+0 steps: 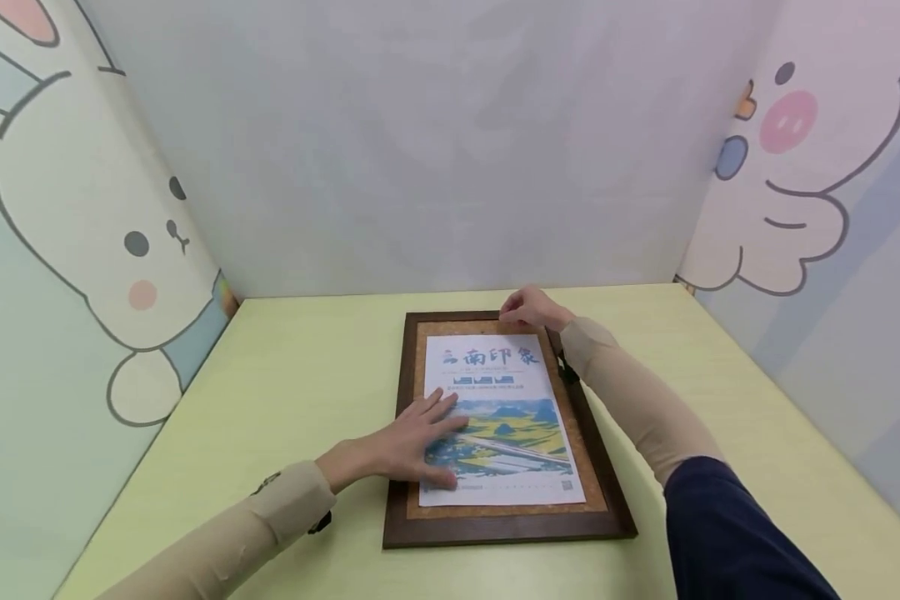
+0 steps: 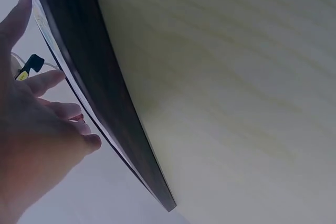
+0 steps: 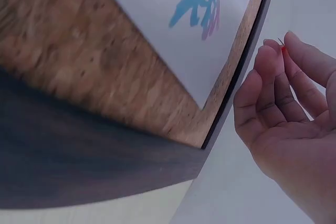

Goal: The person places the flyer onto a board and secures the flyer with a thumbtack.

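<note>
A paper poster (image 1: 504,425) with a blue and yellow landscape lies on a corkboard (image 1: 595,493) in a dark brown wooden frame (image 1: 510,530). Fingers spread, my left hand (image 1: 411,437) rests on the poster's left side, over part of the picture. Near the board's far edge, my right hand (image 1: 534,308) is raised above the frame, by the poster's top right. Thumb and fingertips pinch a red pushpin (image 3: 284,49) in the right wrist view, its thin metal point sticking out. The left wrist view shows the left hand (image 2: 47,114) past the frame's dark side (image 2: 100,72).
The board lies on a pale yellow-green table (image 1: 307,367). A plain pale wall (image 1: 450,150) rises behind it. Side panels with a cartoon rabbit (image 1: 82,208) and a cartoon pig (image 1: 802,192) flank the table.
</note>
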The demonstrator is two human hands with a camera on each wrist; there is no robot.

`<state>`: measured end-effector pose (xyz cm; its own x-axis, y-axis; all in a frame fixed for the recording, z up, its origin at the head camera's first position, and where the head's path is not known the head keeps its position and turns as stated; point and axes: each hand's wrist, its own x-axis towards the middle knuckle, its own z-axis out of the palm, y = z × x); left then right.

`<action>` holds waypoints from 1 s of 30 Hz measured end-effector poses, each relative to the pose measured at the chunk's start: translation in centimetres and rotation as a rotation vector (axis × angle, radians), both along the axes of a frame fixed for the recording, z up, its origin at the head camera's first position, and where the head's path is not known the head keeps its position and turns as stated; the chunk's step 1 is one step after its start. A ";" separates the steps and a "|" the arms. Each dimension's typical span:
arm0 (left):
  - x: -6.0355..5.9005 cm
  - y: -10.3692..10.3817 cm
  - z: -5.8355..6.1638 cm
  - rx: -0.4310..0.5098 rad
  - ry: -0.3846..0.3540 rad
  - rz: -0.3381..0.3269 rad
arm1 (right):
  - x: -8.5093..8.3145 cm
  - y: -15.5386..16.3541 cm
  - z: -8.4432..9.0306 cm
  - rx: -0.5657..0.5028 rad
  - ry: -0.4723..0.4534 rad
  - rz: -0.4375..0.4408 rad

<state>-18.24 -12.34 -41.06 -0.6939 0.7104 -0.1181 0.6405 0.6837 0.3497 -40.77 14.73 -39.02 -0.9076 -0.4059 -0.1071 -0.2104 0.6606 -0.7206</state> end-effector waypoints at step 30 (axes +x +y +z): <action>0.2 0.4 -0.4 -0.057 -0.066 0.003 | -0.1 -3.6 -1.6 0.146 0.038 0.135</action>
<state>-18.05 -11.97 -41.49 -0.6855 0.6990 -0.2038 0.6152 0.7058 0.3514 -40.86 11.11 -40.64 -0.8505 -0.5070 -0.1402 -0.3296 0.7213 -0.6092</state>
